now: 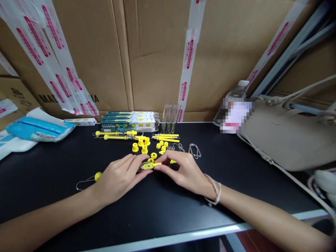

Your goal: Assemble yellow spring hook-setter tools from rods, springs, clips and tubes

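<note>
A clear tube (141, 168) with a yellow strip (148, 166) partly inside it is held low above the middle of the worktop (168, 217), near its front edge. The left hand (118, 176) has its fingers closed around the tube, and at the other side of this hand a yellow cap (98, 176) with a bent metal hook (85, 181) comes out; it seems to belong to the same tube, but the palm hides the joining. The right hand (185, 171) has thumb and index finger pinched together on the narrow outer end of the strip. Just behind the hands lie yellow rings (153, 155), and a little farther stand the flanged yellow caps (135, 147), with small yellow caps (158, 145) to their right. Next to these are wire hooks (194, 150). Behind, yellow rods (166, 140) lie side by side, and to their left two long yellow instruments (115, 137) with hooks. Several clear tubes (168, 119) stand upright beside a stack of printed boxes (128, 123). At the far left is a blue packet (42, 127); at the right, a bottle (237, 92) and a grey bag (280, 136). Large taped cardboard (157, 63) closes the back.
</note>
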{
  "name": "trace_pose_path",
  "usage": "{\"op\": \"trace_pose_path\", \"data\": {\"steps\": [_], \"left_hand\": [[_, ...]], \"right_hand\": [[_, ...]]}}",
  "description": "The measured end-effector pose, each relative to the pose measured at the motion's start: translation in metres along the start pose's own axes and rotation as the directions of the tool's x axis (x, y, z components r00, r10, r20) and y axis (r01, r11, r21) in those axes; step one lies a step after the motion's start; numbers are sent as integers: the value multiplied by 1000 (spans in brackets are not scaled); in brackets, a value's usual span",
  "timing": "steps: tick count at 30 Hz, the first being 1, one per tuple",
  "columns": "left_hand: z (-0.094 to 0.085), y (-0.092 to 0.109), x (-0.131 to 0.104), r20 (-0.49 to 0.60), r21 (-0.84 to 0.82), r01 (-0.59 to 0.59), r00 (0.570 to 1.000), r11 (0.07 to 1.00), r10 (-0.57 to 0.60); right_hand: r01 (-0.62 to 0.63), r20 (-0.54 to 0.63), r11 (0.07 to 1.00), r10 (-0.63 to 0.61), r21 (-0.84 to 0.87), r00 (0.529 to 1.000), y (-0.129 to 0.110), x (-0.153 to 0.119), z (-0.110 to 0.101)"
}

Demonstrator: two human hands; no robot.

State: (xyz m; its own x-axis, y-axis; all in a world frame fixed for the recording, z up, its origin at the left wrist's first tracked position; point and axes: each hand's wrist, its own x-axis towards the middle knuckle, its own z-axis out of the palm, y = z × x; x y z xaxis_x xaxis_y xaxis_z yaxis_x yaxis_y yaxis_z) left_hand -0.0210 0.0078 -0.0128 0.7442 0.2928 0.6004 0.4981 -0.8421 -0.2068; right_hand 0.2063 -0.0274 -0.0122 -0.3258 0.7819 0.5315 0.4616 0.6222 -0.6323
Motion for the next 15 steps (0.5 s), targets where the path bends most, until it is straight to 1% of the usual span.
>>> {"op": "trace_pose_path", "data": {"steps": [3, 6, 8, 10, 15], "left_hand": [[0, -1, 0, 33, -7, -29, 999, 1000, 29], [0, 1, 0, 18, 17, -58, 998, 998, 57], [0, 3, -1, 11, 29, -54, 999, 998, 53], [0, 3, -1, 26, 27, -14, 1000, 1000, 13], [1, -4, -5, 100, -52, 162, 983, 985, -157]], "right_hand": [[-26, 10, 999, 25, 27, 1000, -2, -2, 1], [-57, 3, 996, 57, 61, 998, -4, -3, 2], [-92, -24, 992, 95, 88, 995, -5, -3, 2], [-140, -62, 981, 149, 131, 987, -4, -3, 0], [-232, -139, 917, 288, 323, 947, 4, 2, -8]]}}
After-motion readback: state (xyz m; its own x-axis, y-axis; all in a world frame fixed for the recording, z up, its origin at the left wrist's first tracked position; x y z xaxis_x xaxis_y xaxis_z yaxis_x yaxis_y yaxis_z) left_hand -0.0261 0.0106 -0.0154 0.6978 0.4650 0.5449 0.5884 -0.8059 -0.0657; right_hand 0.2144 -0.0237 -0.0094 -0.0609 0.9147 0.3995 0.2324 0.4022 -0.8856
